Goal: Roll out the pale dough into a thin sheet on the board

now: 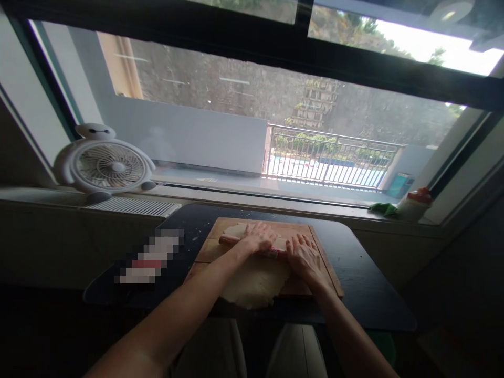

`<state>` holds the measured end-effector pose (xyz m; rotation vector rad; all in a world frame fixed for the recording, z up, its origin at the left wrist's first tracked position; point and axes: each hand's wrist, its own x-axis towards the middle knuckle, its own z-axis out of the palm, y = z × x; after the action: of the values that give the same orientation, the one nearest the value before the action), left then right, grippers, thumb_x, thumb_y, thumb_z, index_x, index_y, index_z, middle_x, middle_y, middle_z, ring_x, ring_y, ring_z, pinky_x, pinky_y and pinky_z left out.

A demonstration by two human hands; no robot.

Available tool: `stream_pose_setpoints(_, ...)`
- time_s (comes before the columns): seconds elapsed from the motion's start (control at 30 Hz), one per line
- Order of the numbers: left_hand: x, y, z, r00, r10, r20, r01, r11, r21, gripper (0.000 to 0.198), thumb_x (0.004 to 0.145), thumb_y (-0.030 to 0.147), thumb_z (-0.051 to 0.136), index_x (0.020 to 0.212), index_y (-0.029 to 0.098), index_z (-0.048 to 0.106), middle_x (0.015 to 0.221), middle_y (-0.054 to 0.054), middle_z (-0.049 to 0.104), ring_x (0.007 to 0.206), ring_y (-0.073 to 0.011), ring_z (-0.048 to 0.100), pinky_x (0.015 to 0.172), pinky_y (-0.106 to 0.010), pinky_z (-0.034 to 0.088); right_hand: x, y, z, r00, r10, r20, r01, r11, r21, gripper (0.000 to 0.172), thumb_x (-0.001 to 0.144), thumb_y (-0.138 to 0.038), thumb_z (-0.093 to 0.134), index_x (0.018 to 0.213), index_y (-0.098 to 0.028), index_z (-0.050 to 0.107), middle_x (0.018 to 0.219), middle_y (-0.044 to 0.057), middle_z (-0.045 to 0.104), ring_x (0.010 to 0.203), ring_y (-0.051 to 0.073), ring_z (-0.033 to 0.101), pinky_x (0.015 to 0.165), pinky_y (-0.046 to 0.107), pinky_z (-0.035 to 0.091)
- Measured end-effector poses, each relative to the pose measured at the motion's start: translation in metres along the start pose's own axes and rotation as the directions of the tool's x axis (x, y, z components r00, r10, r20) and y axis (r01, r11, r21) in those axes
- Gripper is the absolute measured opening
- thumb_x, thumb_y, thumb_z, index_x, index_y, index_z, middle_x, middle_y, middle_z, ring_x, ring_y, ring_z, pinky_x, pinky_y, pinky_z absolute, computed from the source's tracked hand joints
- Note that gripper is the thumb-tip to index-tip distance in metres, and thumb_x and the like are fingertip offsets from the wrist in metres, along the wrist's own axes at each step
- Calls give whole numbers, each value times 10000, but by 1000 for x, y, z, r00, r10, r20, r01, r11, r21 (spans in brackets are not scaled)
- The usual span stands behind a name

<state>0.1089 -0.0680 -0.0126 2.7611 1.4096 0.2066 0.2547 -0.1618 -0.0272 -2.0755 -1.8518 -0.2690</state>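
A wooden rolling pin [228, 240] lies crosswise on a wide, thin sheet of pale dough [254, 286]. The dough spreads over a wooden board [208, 251], and its near edge hangs past the board's front. My left hand [260, 237] is closed over the pin left of its middle, fingers bent across the top. Further right, my right hand [305, 257] grips the pin's other end, fingers laid forward over it and hiding that end. Between the hands a red-printed part of the pin shows.
The board rests on a dark table [354, 273] below a window. A pixelated patch [151, 260] hides something at the table's left. On the sill stand a white fan [110, 165], a green cloth [384, 210] and a white container with an orange top [415, 205].
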Motion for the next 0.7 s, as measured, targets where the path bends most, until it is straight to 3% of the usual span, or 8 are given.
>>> stream_pose_setpoints(0.13, -54, 12, -4, 993, 77, -85, -74, 997, 34, 430, 904, 415, 278, 1134, 172, 548, 1281, -109, 494, 1247, -254, 333, 1040, -471, 163, -50, -14, -6, 993, -13, -114, 15, 1000, 21, 450, 926, -352, 246, 1243, -149, 494, 1315, 101, 468, 1239, 192, 371, 1045, 341, 186)
stream_pose_setpoints(0.23, -90, 15, -7, 982, 128, -142, -119, 991, 68, 449, 912, 402, 248, 1193, 176, 516, 1306, -99, 483, 1270, -237, 321, 1046, -461, 177, -83, -22, -13, 985, -47, -167, 51, 998, 25, 464, 928, -332, 237, 1287, -127, 448, 1341, 102, 439, 1260, 193, 342, 1053, 336, 188)
stream_pose_setpoints(0.37, -111, 11, -9, 979, 179, -100, -173, 982, 69, 470, 918, 369, 231, 1301, 178, 424, 1362, -90, 428, 1293, -219, 299, 1054, -443, 180, -98, -27, -17, 982, -80, -171, 86, 996, 27, 454, 928, -330, 236, 1245, -133, 493, 1321, 112, 460, 1234, 195, 377, 1038, 330, 222)
stream_pose_setpoints(0.47, -98, 8, -6, 981, 163, -109, -156, 985, 68, 456, 917, 384, 228, 1258, 202, 470, 1337, -74, 459, 1292, -228, 296, 1055, -463, 174, -82, -27, -12, 986, -38, -160, 44, 999, 30, 438, 927, -344, 238, 1171, -159, 551, 1322, 106, 460, 1246, 205, 362, 1016, 352, 253)
stream_pose_setpoints(0.6, -54, 3, 0, 990, 75, -120, -69, 996, 53, 433, 905, 387, 271, 1179, 189, 541, 1294, -96, 496, 1259, -269, 330, 1046, -499, 170, -40, -22, -1, 982, 12, -191, -7, 1000, 25, 405, 918, -378, 270, 1075, -218, 608, 1298, 76, 485, 1284, 221, 299, 1015, 400, 239)
stream_pose_setpoints(0.7, -21, -4, 0, 995, 15, -98, -14, 1000, 16, 436, 890, 410, 311, 1173, 182, 553, 1278, -110, 504, 1209, -280, 382, 1011, -474, 245, -6, -15, 4, 985, -4, -173, 7, 1000, 19, 377, 906, -375, 308, 1044, -222, 624, 1248, 82, 526, 1263, 221, 330, 1010, 397, 242)
